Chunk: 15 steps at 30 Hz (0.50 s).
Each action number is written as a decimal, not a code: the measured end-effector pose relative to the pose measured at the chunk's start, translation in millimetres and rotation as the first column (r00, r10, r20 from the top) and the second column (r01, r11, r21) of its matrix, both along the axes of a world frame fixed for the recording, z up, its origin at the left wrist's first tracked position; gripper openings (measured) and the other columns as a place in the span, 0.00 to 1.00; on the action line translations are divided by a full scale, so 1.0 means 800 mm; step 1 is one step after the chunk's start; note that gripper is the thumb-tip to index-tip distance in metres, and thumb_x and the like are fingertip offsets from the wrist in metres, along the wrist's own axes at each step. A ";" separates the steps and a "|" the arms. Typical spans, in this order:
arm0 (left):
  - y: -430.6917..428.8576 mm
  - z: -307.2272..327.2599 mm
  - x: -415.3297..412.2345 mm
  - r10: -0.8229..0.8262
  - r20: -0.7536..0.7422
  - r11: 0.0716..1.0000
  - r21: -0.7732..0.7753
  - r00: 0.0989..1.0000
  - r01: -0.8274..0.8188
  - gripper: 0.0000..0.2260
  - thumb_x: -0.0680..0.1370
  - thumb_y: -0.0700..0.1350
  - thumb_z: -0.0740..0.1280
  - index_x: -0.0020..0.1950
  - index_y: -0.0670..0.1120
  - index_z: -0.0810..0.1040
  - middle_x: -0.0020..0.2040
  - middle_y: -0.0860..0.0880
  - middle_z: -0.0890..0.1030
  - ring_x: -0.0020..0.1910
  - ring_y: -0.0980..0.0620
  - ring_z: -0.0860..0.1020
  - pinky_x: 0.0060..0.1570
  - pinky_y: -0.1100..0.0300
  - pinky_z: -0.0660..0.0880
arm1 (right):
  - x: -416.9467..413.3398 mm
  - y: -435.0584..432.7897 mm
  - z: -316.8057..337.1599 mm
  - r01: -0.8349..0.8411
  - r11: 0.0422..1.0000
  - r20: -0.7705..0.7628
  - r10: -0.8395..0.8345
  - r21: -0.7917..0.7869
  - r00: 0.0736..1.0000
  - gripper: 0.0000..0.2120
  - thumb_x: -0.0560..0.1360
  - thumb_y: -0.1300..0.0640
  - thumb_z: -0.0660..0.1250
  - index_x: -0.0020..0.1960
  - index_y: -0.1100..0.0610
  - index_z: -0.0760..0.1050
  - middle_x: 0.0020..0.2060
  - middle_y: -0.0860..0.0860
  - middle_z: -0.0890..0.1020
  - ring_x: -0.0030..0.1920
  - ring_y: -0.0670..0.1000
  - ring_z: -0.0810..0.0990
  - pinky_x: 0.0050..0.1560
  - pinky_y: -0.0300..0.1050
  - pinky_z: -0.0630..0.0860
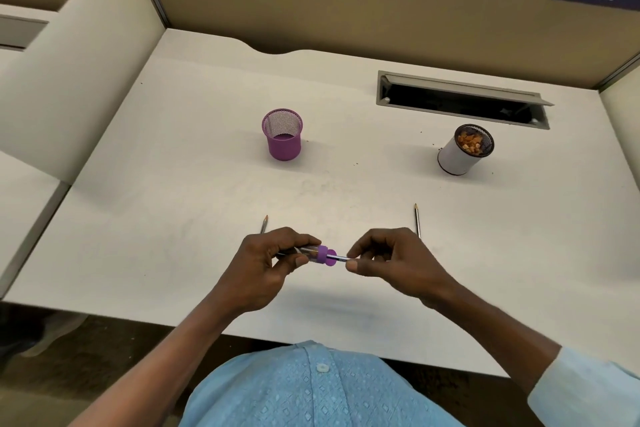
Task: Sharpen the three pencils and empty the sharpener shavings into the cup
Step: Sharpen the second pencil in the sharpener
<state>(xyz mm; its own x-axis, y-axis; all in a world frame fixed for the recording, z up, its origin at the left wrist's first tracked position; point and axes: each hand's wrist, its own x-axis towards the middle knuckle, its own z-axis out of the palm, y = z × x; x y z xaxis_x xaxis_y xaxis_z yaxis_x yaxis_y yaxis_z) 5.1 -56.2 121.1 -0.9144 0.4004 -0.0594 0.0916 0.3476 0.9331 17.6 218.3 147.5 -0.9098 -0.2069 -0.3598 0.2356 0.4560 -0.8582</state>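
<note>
My left hand (273,263) grips a purple sharpener (323,255) with a clear shavings barrel, just above the desk's near edge. My right hand (391,260) pinches a pencil (341,257) whose tip sits inside the sharpener's purple cap. A second pencil (264,224) lies on the desk just beyond my left hand, partly hidden by it. A third pencil (417,220) lies beyond my right hand, tip pointing away. A white cup (457,156) with orange-brown shavings inside stands at the right back.
An empty purple mesh cup (282,137) stands at the middle back of the white desk (173,201). An open cable slot (460,100) is set into the desk at the back right. Small crumbs lie scattered near the white cup. Partition walls enclose the desk.
</note>
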 end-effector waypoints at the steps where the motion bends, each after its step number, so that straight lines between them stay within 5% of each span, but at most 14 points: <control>1: 0.000 0.001 -0.001 0.013 0.027 1.000 0.010 1.000 -0.014 0.15 0.81 0.31 0.71 0.62 0.46 0.87 0.47 0.58 0.87 0.40 0.60 0.80 0.45 0.68 0.75 | 0.003 0.002 -0.008 -0.020 0.994 -0.242 0.046 0.110 0.969 0.05 0.74 0.54 0.80 0.44 0.54 0.85 0.33 0.47 0.83 0.32 0.45 0.74 0.36 0.39 0.70; 3: 0.004 0.001 0.000 0.021 0.074 0.999 0.038 0.997 -0.024 0.14 0.82 0.32 0.70 0.62 0.48 0.87 0.47 0.55 0.87 0.37 0.58 0.76 0.43 0.65 0.75 | 0.005 0.007 -0.016 -0.027 0.939 -0.630 0.251 0.343 0.735 0.05 0.77 0.54 0.77 0.45 0.54 0.84 0.34 0.45 0.81 0.32 0.44 0.73 0.34 0.38 0.68; 5: 0.007 0.000 0.002 0.017 0.092 0.998 0.066 0.996 -0.023 0.15 0.83 0.33 0.70 0.62 0.49 0.87 0.47 0.51 0.87 0.38 0.50 0.75 0.42 0.61 0.76 | 0.005 0.011 -0.018 0.005 0.872 -0.719 0.400 0.489 0.568 0.07 0.80 0.52 0.73 0.46 0.53 0.85 0.32 0.45 0.80 0.30 0.47 0.73 0.31 0.41 0.64; 6: 0.007 0.000 0.002 0.020 0.085 0.997 0.071 0.996 -0.026 0.15 0.82 0.32 0.70 0.62 0.49 0.87 0.48 0.50 0.87 0.38 0.48 0.75 0.42 0.60 0.76 | 0.006 0.007 -0.016 0.006 0.873 -0.693 0.383 0.488 0.611 0.09 0.80 0.50 0.71 0.45 0.52 0.85 0.30 0.44 0.79 0.29 0.47 0.72 0.31 0.41 0.63; 7: 0.005 -0.001 0.001 0.022 0.072 0.997 0.071 0.997 -0.028 0.15 0.82 0.32 0.70 0.62 0.49 0.87 0.48 0.50 0.87 0.39 0.49 0.76 0.42 0.61 0.76 | 0.005 0.001 -0.010 -0.026 0.907 -0.595 0.298 0.420 0.747 0.10 0.80 0.49 0.71 0.44 0.52 0.86 0.27 0.44 0.77 0.27 0.46 0.71 0.31 0.41 0.64; 9: 0.002 -0.003 0.002 0.001 0.047 0.998 0.056 0.999 -0.004 0.16 0.81 0.30 0.70 0.62 0.48 0.87 0.49 0.51 0.87 0.40 0.55 0.78 0.43 0.63 0.76 | -0.004 -0.001 0.003 -0.067 0.991 -0.103 0.080 0.119 0.992 0.12 0.80 0.51 0.73 0.43 0.56 0.88 0.24 0.44 0.75 0.26 0.44 0.69 0.31 0.41 0.65; 11: -0.001 -0.003 0.002 -0.040 0.030 0.999 0.028 0.999 0.039 0.16 0.81 0.29 0.70 0.62 0.46 0.87 0.48 0.55 0.87 0.41 0.57 0.79 0.44 0.65 0.76 | -0.011 0.000 0.014 -0.004 0.997 0.291 0.026 -0.075 0.956 0.12 0.80 0.53 0.73 0.43 0.59 0.89 0.26 0.49 0.77 0.27 0.47 0.66 0.30 0.41 0.60; 13: -0.001 -0.002 0.000 -0.045 0.025 0.999 0.003 0.999 0.045 0.15 0.81 0.30 0.71 0.63 0.46 0.87 0.47 0.57 0.86 0.40 0.58 0.79 0.44 0.66 0.75 | -0.010 0.000 0.014 -0.005 0.993 0.317 0.041 -0.115 0.948 0.10 0.80 0.53 0.74 0.45 0.58 0.88 0.27 0.54 0.79 0.28 0.50 0.65 0.30 0.41 0.59; 15: -0.001 -0.002 -0.003 -0.027 0.045 1.000 0.001 0.999 0.027 0.15 0.81 0.31 0.71 0.62 0.46 0.87 0.46 0.56 0.86 0.40 0.58 0.78 0.44 0.66 0.75 | -0.004 -0.002 0.009 -0.003 0.997 0.161 0.016 -0.078 0.987 0.06 0.77 0.52 0.77 0.45 0.54 0.87 0.30 0.53 0.84 0.30 0.52 0.71 0.32 0.43 0.66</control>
<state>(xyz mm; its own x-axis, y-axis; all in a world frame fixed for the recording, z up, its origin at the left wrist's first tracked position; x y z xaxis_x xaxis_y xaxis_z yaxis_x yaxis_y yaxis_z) 2.4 -57.3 119.3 -0.8995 0.4253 -0.0999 0.0591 0.3451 0.9367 14.4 216.4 154.8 -0.8388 -0.2483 -0.4846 0.3700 0.3930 -0.8418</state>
